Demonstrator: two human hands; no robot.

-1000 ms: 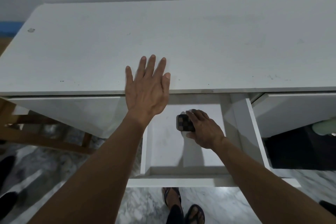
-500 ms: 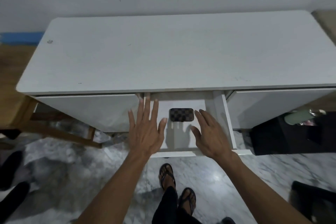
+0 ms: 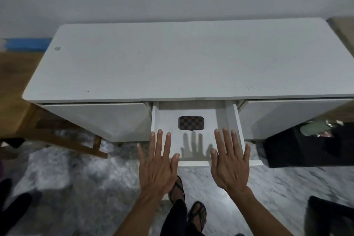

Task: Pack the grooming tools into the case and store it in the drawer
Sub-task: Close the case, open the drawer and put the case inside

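— Both hands are empty now, see? Left hand [image 3: 156, 161] and right hand [image 3: 230, 161] are spread flat, fingers wide, holding nothing.

— A second ago the right one had the case, though.

— It did, down inside the drawer [image 3: 236, 120], while the left lay up on the tabletop [image 3: 172, 59]. Since then the right has let go and the left has come down beside it. They hover over the drawer's front edge; I can't tell if the palms actually touch it.

— So the packing is done?

— I'd say so. The checkered case [image 3: 191, 123] lies shut on the drawer floor, toward the back, well apart from either hand, with only a hand's shadow between.

— And what's left?

— The drawer itself. It stands pulled out, and with both hands flat at its front, a push to close it looks like the last step.
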